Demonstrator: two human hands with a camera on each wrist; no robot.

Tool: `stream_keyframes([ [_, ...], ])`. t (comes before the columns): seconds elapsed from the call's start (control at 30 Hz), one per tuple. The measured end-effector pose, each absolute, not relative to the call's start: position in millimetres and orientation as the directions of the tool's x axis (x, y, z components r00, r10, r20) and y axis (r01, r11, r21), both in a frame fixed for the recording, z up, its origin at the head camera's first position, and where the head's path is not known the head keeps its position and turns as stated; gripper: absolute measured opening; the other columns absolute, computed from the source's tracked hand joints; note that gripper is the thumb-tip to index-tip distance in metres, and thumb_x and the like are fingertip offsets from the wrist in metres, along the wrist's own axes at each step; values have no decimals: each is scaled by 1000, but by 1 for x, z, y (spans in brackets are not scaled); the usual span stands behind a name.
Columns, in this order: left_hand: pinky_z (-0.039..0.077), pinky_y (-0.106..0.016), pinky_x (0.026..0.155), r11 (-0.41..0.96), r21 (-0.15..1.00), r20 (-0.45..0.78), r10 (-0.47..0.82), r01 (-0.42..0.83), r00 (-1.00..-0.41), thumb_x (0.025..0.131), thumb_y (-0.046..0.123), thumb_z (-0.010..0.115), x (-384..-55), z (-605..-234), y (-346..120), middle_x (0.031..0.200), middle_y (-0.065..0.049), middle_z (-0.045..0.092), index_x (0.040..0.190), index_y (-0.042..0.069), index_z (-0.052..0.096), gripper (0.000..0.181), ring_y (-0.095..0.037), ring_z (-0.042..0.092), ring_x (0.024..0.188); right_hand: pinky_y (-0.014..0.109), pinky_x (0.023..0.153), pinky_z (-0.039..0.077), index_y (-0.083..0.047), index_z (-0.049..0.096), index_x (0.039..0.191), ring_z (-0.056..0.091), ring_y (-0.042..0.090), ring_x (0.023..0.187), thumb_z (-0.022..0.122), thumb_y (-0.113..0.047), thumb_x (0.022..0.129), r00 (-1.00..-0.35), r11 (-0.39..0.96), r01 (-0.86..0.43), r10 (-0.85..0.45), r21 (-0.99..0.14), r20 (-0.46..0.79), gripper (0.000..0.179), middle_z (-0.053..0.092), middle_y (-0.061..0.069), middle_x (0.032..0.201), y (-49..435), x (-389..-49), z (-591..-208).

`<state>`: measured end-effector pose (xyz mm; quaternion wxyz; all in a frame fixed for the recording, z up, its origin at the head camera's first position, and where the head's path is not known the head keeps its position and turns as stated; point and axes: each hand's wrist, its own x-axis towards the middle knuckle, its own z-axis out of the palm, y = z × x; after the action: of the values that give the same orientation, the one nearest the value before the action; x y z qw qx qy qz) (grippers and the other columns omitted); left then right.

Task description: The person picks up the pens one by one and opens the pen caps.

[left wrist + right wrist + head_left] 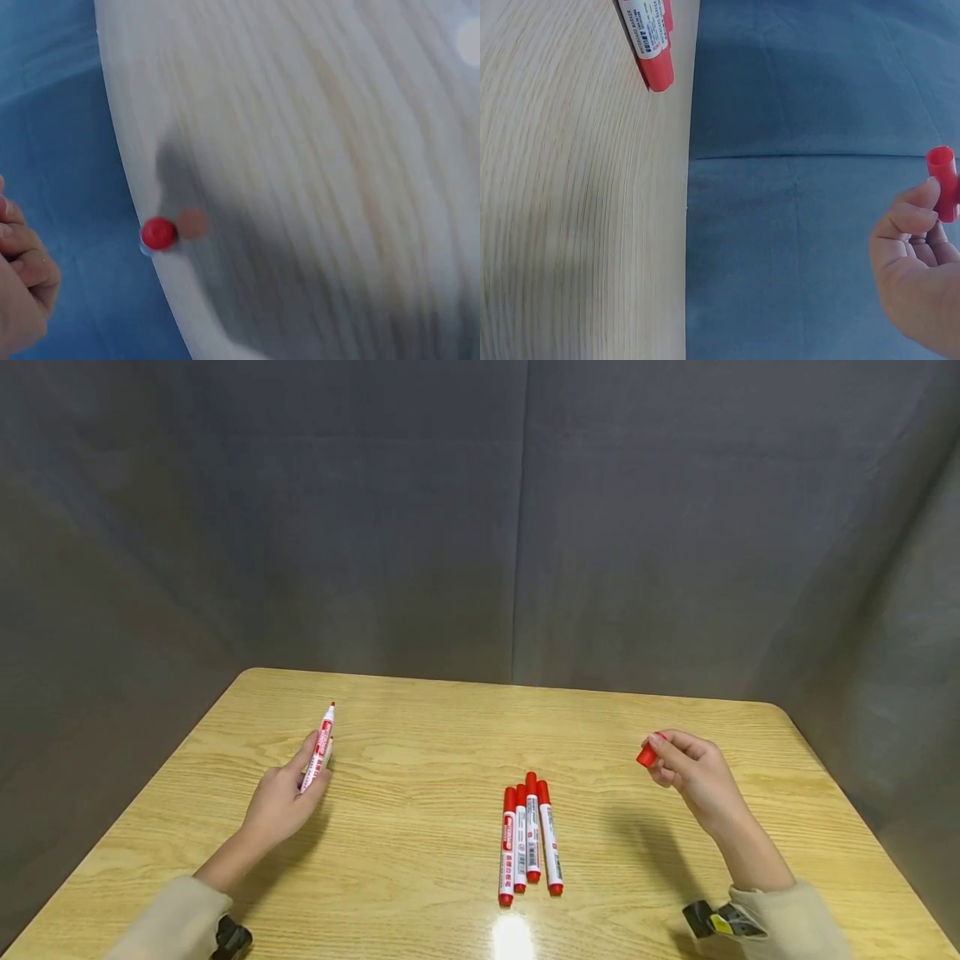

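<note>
Over the left side of the worktop [420, 735], my left hand [281, 797] is clamped around an uncapped red whiteboard marker [321, 752], its bare nib [333, 704] toward the far edge. Well apart from it, over the right side, my right hand [697, 777] pinches a red cap [647, 755] between thumb and fingers, the hollow mouth free (the right wrist view shows that best). To handle both parts well from my distant seat, I'd hold the marker low, clear of the nib, so no ink smears, and grip the cap lightly behind its mouth, so that the opening is never blocked or tilted blindly. I'd also carry both hands well above the four capped markers [532, 831] lying between them, since a brush could set one rolling
</note>
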<state>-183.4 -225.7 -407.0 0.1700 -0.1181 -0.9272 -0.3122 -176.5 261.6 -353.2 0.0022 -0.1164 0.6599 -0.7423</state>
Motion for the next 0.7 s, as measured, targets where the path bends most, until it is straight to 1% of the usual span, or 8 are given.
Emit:
stream_keyframes([
  [0.07,29,-24,36,786,537,376,103,307,-921,88,15,55,-184,-408,-231,46,7,41,138,-4,35,57,-1,30,37,19,53,42,-12,65,81,50,7,58,50,-11,94,-975,-117,-144,-154,-983,161,20,59,-3,69,263,-176,-353],
  [0.17,29,-25,37,802,524,361,97,288,-927,88,15,55,-185,-410,-239,47,6,43,138,-4,34,57,-3,32,37,19,53,42,-12,65,81,50,6,58,50,-11,94,-977,-105,-138,-151,-985,153,20,59,-4,68,264,-176,-353],
  [0.33,27,-25,38,821,495,348,113,285,-931,89,16,55,-190,-413,-248,48,5,34,138,-4,34,57,-6,29,40,18,50,39,-14,66,81,49,6,57,51,-11,93,-982,-83,-127,-132,-988,137,20,60,-5,69,267,-175,-352],
  [0.43,27,-25,38,830,478,333,131,288,-934,89,16,54,-192,-417,-254,50,4,33,138,-4,33,57,-8,28,42,18,49,37,-16,66,80,50,5,57,50,-12,94,-985,-69,-116,-123,-991,124,21,60,-6,69,268,-174,-351],
  [0.6,27,-25,39,830,469,315,162,302,-935,90,17,53,-198,-425,-264,50,4,32,138,-5,33,57,-7,27,42,17,52,41,-14,66,80,52,5,58,50,-9,94,-982,-96,-126,-130,-987,138,22,60,-5,70,271,-173,-351],
  [0.7,27,-24,38,815,484,305,183,318,-935,91,18,54,-202,-429,-270,49,6,31,137,-8,33,57,-5,25,40,18,52,42,-13,66,81,51,6,58,49,-8,94,-979,-115,-138,-137,-984,154,22,60,-5,69,272,-173,-351],
])
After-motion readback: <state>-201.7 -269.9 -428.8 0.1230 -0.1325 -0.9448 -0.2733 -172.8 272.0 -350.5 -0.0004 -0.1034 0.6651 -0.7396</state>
